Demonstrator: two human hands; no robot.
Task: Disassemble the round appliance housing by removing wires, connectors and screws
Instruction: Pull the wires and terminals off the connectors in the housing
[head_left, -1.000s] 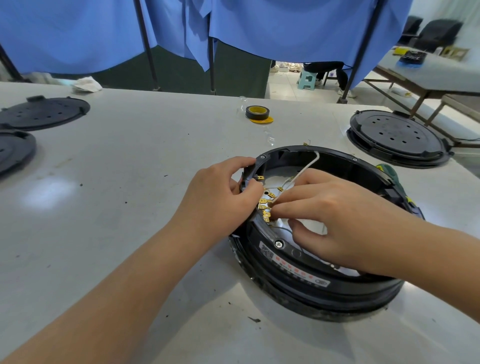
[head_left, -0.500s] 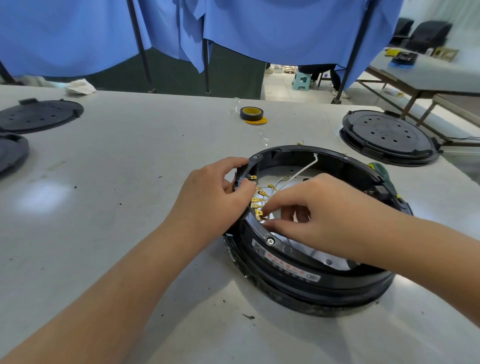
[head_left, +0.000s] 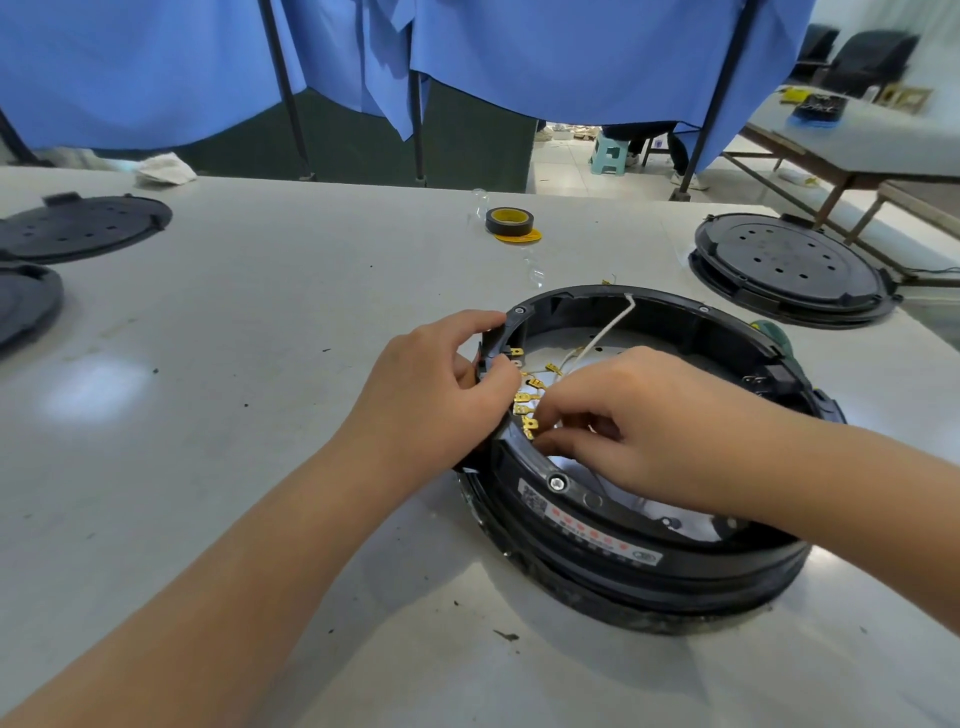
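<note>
- Step in hand, as judged: connector removal. The person is working at the cluster of brass spade connectors (head_left: 527, 402) on the inner left wall of the round housing (head_left: 613, 540), which is sitting on the grey table (head_left: 260, 364) at centre right of the frame.
- The left hand (head_left: 441, 395) is gripping the housing's left rim, fingers curled over the edge and thumb inside, bracing it.
- The right hand (head_left: 639, 421) is reaching in from the right with fingers curled and thumb and forefinger pinching together at the lowest connector; whether a terminal is actually caught between them cannot be told.
- A white wire (head_left: 608, 332) is running from the far rim down toward the connectors.
- Next move, as judged: a straight pull off the tab, with the left hand holding the housing against it.
- Housing appearance: black ring, open on top, pale interior floor showing, a labelled strip on the near wall, and a screw (head_left: 557, 483) seated in the near rim, not yet removed.
</note>
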